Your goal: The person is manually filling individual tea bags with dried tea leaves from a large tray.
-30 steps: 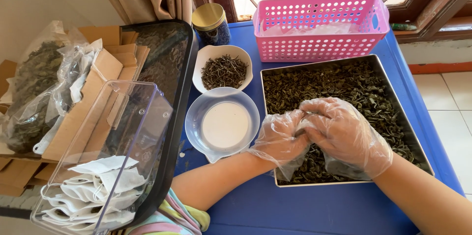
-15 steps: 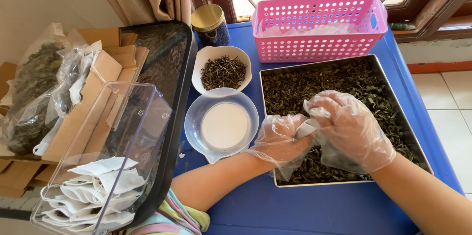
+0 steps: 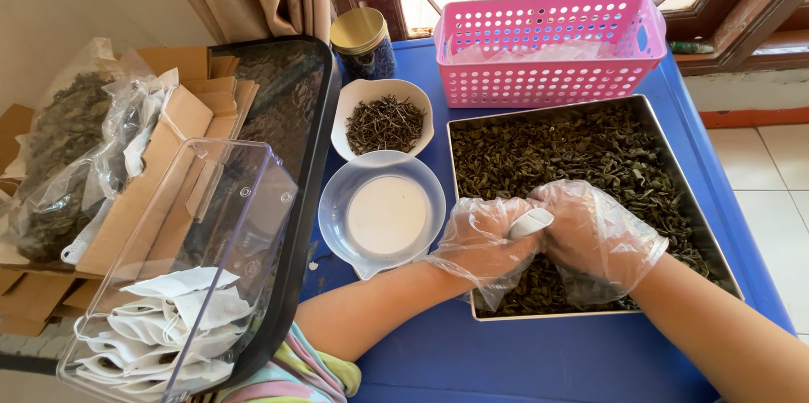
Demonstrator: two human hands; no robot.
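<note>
Crinkly-gloved left hand (image 3: 487, 243) and right hand (image 3: 594, 234) pinch a smooth white pouch (image 3: 531, 222) over leaf-filled tray (image 3: 716, 239).

Clear plastic bags of dark leaves (image 3: 63, 167) far left; brown cardboard boxes (image 3: 160, 175) beside.

Both forearms come in bare from the lower edge and meet at the middle. Each hand wears a loose, clear plastic glove. The left hand (image 3: 487, 241) is curled with its knuckles up, fingers folded inward in a closed grip. The right hand (image 3: 600, 234) lies palm down just beside it, touching it, fingers bent over toward the left hand's thumb side.
</note>
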